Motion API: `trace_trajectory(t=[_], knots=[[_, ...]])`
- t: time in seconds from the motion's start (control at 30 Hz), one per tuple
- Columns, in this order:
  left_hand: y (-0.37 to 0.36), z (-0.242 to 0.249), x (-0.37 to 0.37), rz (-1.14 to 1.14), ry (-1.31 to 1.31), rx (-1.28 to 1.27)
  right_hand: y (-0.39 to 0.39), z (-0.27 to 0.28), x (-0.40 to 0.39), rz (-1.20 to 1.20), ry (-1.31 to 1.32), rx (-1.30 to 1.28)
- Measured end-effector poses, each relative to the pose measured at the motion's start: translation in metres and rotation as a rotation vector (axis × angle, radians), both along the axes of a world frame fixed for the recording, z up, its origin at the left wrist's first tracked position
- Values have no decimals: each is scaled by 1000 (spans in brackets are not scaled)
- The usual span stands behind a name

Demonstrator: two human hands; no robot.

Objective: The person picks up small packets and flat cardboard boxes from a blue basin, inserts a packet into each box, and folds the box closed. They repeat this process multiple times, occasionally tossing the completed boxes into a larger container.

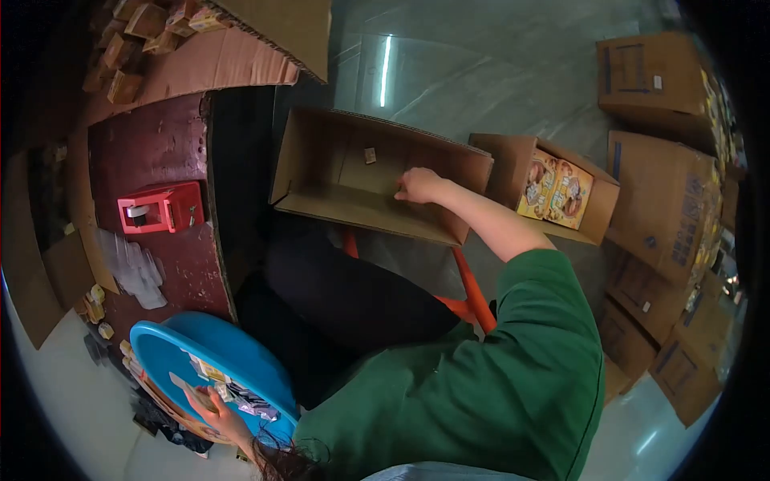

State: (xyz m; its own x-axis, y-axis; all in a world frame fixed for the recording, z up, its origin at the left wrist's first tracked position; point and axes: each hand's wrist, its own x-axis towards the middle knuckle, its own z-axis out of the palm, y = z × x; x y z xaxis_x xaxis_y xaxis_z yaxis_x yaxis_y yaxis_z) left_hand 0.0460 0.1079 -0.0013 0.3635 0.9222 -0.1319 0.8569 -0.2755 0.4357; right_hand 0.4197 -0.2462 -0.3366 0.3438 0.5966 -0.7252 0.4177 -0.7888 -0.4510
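Note:
My right hand point(417, 185) reaches into an open cardboard box point(321, 196), its fingers curled together. Whatever they hold, if anything, is hidden. A small pale packet point(370, 155) lies on the bottom of that box, to the left of the hand. At the lower left, my left hand point(215, 414) is closed on a pale flat piece point(183, 385) whose kind I cannot make out. That hand is over a blue plastic basin point(156, 335), which holds several small packets point(249, 398), some yellowish and some silvery purple.
A red tape dispenser point(160, 208) and clear plastic pieces point(136, 272) lie on a dark red table point(152, 144). Right of the box stands a carton with printed yellow boxes point(555, 191). Stacked cartons point(662, 204) line the right side. An orange stool leg point(473, 289) shows below.

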Motion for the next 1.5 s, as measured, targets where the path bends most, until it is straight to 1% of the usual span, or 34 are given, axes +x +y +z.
trace_trajectory(t=[0.07,0.1,0.17,0.2,0.23,0.27,0.3,0.33,0.37,0.4,0.53,0.63,0.77,0.8,0.87,0.93,0.97,1.0,1.03,1.07,1.13,1.2,1.27,1.3,1.33,1.37,1.4,1.43,1.5], knots=[[3,-15,-2,-114,-106,-35,31,-61,22,-5,47,-107],[4,-22,-4,-172,-159,-58,36,-113,32,-49,205,-182],[-8,-24,14,-270,-102,-80,33,-149,38,-671,324,-100],[-3,-29,1,-305,125,20,52,-186,45,-249,-477,116],[-7,-30,13,-338,214,121,62,-199,37,-275,-425,91],[-15,-15,32,-152,224,0,68,-204,37,-265,-309,60],[-15,-30,35,-142,236,106,102,-219,58,-294,-257,34],[-18,-34,31,-173,298,151,115,-225,59,-311,-194,-40],[-21,-36,35,-173,240,155,115,-229,48,-312,-127,-127],[-19,-36,36,-188,243,152,117,-232,39,-306,-83,-195],[-15,-38,30,-202,282,153,132,-257,21,-285,-72,-284],[-19,-40,27,-167,335,151,133,-274,14,-303,-72,-324],[-21,-35,32,-128,335,116,125,-269,5,-329,-64,-334],[-20,-35,31,-155,278,129,123,-262,2,-325,-60,-326],[-19,-36,33,-160,300,148,117,-241,-4,-310,-55,-303],[-18,-35,35,-172,284,152,104,-207,-5,-252,-58,-264],[-18,-29,41,-175,245,132,95,-183,-2,-129,-82,-241],[-17,-24,45,-178,211,113,86,-152,1,84,-119,-206],[-17,-26,42,-154,186,141,86,-96,13,296,-118,-150],[-18,-19,44,-152,146,147,87,-39,26,497,-128,-73],[-20,-3,41,-172,41,183,81,61,41,120,229,48],[-26,9,36,-162,-91,182,79,126,46,67,613,183],[-37,23,23,-153,-252,89,96,183,34,293,789,243],[-43,29,13,-166,-317,22,106,189,25,394,885,328],[-47,25,-4,-139,-364,-74,124,208,21,401,794,436],[-52,23,-16,-100,-466,-217,145,230,24,407,703,540],[-58,23,-27,-63,-561,-368,165,218,35,-85,799,740],[-68,35,-26,-7,-703,-510,190,251,53,-706,913,986],[-79,26,-38,40,-979,-731,210,316,76,-998,895,1353]])
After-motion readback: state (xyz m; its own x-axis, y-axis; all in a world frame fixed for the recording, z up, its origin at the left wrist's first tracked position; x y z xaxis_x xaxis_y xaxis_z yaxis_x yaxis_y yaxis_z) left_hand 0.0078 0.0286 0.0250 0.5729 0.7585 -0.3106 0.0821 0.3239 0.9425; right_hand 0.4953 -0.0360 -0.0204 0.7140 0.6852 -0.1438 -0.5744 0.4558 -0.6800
